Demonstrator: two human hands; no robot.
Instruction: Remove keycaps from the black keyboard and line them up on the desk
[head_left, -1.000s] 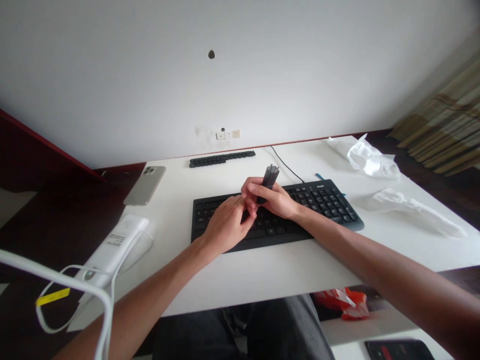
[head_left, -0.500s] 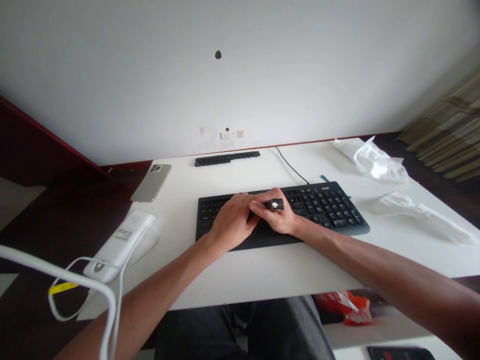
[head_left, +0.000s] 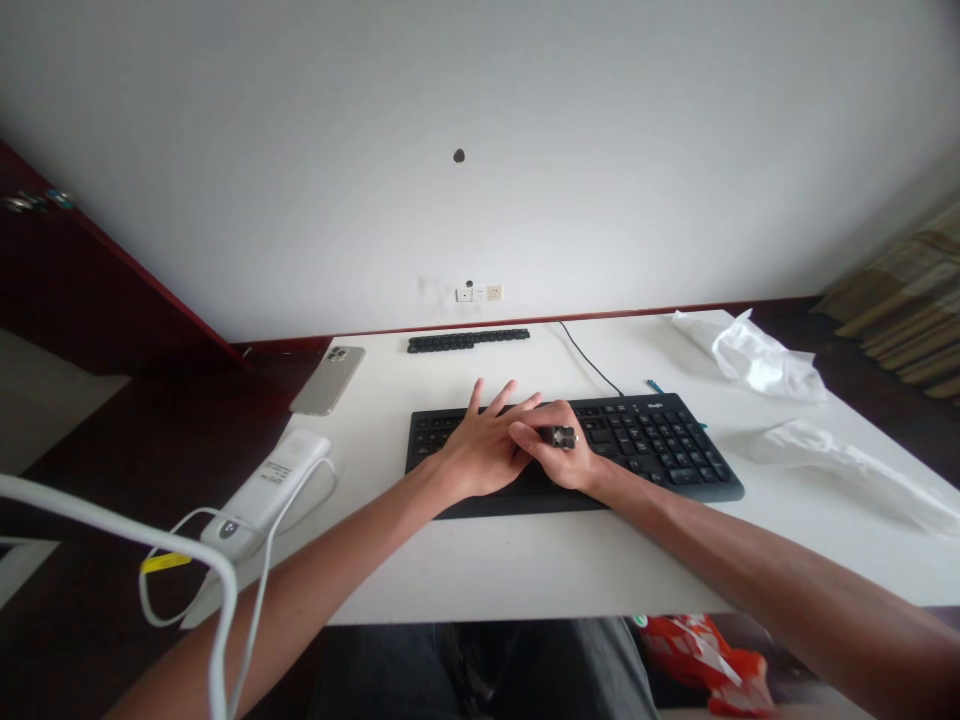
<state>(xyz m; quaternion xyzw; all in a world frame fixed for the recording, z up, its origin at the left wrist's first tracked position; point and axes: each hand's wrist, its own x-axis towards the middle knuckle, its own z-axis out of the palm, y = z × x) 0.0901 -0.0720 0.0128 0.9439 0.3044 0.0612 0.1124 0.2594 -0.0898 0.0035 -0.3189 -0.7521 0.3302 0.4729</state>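
Observation:
A black keyboard [head_left: 660, 450] lies on the white table [head_left: 495, 560], its number pad in plain sight to the right. My left hand [head_left: 484, 450] rests over its middle, palm down, several fingers stretched out and spread. Closed against it is my right hand [head_left: 566, 455], the thumb and fingers wrapped round a small dark tool with a pale end [head_left: 561, 437]. The tool's other end is hidden by my hands, so its kind does not show. Whatever keys lie under both hands cannot be seen.
Rows of black keycaps [head_left: 469, 341] lie at the back. On the left are a phone [head_left: 328, 381] and a white device [head_left: 266, 490] with a cable. To the right lie white plastic wrappings [head_left: 765, 360]. A blue stick [head_left: 655, 386] pokes out behind the keyboard.
My left fingers have stretched out and spread apart. The right hand keeps its hold on the dark tool. The whole view has shifted, with everything sitting slightly lower.

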